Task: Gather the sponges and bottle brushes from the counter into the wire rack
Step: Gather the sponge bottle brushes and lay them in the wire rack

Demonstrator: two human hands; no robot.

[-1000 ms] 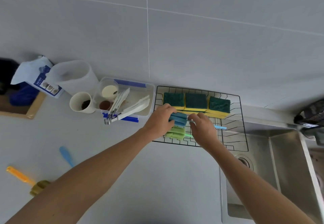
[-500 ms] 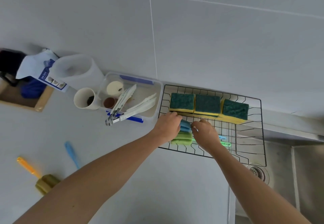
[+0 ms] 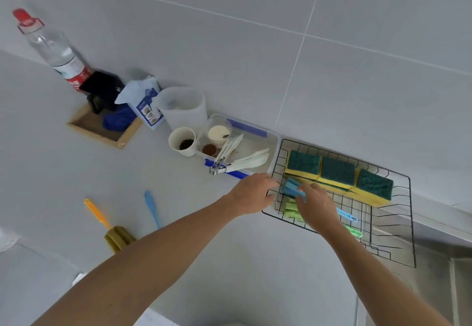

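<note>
Presently: right hand (image 3: 316,204) curled on blue brush (image 3: 291,188) in wire rack (image 3: 411,223); left hand (image 3: 251,193) loose at rim. Risk: orange brush (image 3: 112,231) left on counter; rack nudged.

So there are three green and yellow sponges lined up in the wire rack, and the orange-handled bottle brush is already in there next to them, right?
Not quite. The three sponges do sit in the wire rack, but the head view shows the orange-handled bottle brush lying on the counter to the left, outside the rack. The brushes in the rack are a blue and a green one.
</note>
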